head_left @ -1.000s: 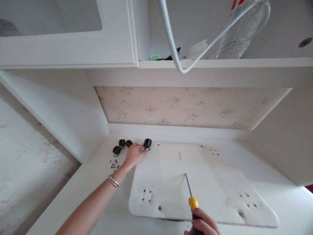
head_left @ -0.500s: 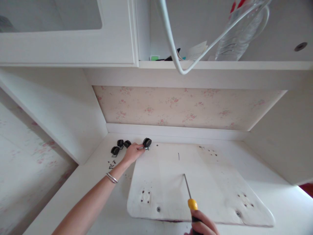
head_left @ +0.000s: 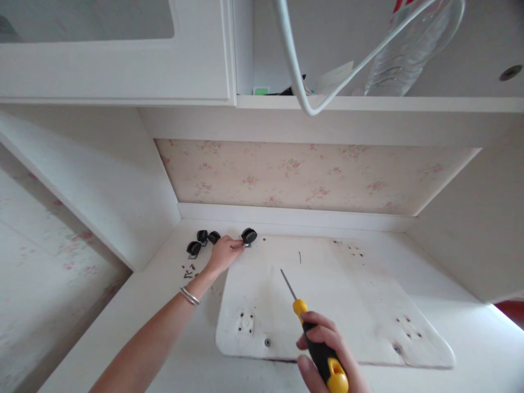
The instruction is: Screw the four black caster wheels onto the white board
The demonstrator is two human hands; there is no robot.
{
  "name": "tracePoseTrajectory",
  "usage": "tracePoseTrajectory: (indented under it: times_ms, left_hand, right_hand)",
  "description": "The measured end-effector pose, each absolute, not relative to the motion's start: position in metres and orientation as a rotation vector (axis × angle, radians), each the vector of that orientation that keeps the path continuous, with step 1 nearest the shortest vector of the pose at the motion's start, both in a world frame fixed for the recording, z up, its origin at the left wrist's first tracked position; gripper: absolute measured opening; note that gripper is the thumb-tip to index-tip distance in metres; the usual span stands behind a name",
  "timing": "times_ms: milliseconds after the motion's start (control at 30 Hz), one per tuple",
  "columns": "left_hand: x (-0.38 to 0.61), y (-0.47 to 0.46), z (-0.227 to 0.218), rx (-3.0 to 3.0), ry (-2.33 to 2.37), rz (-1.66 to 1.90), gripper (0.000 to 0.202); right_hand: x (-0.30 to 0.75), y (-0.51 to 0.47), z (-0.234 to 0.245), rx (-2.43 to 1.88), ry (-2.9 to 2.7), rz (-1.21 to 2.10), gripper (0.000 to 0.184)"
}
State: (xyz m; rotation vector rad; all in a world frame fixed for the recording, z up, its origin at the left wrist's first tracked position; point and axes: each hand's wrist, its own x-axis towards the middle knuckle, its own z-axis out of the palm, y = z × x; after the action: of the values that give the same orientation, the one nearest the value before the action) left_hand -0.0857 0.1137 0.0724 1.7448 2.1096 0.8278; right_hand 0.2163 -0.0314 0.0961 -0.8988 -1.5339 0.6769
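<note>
My left hand [head_left: 223, 253] reaches to the back left of the desk and pinches the metal plate of a black caster wheel [head_left: 248, 236] at the far left corner of a white board [head_left: 352, 295] lying flat. My right hand [head_left: 327, 357] is closed around the black and yellow handle of a screwdriver [head_left: 305, 316], its thin shaft pointing up and left over the board. Three more black caster wheels [head_left: 201, 241] lie just left of my left hand, with several small dark screws [head_left: 188, 271] below them.
The board has screw holes near its corners and a single loose screw [head_left: 300, 257] near the middle back. A shelf above holds a plastic bottle [head_left: 409, 49], papers and small items. A white cable [head_left: 298, 76] loops down in front. Cabinet walls close in left and right.
My right hand has come up into view and swung the screwdriver leftward and forward over the board. My left hand stays on the caster wheel.
</note>
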Motion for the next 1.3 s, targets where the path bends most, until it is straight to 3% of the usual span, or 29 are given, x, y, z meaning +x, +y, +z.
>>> tracePoseTrajectory:
  times_ms: [233,1300]
  left_hand:
    - [-0.086,0.113,0.069,1.838,2.138,0.806,0.025]
    - [-0.085,0.108,0.066,1.856,2.092,0.829,0.031]
  right_hand:
    - [0.189,0.015,0.128,-1.012,-1.727,1.236,0.013]
    - [0.149,0.07,0.121,-0.95,-1.717,1.32,0.017]
